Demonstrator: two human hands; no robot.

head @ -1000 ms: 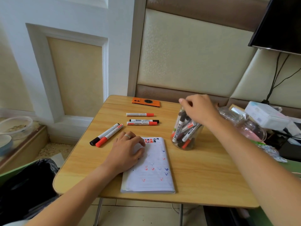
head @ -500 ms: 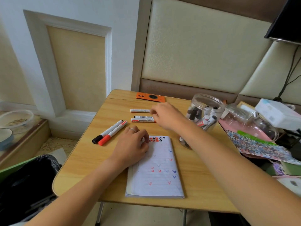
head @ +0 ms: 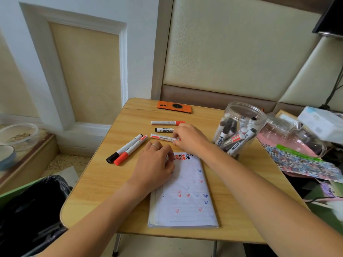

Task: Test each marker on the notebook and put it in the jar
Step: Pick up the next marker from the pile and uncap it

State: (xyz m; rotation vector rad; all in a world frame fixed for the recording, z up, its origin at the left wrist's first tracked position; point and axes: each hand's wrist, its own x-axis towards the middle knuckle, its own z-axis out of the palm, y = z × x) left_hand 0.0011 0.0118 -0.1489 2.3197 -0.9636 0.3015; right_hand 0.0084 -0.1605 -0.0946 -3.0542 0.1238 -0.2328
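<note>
Near the table's [head: 104,182] far edge, my right hand [head: 189,138] pinches the nearest red marker [head: 161,138]; neighbouring markers may roll; left hand [head: 154,167] rests curled on the notebook [head: 187,204].

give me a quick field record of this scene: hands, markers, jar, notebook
left hand: rests on the top of the notebook, fingers curled
right hand: grip pinching the nearest red marker of the row of three
loose markers: red-capped, black, plus a black and red pair lying side by side
jar: upright, no lid, holds several markers
notebook page: red, blue and black test marks
table: wooden
</note>
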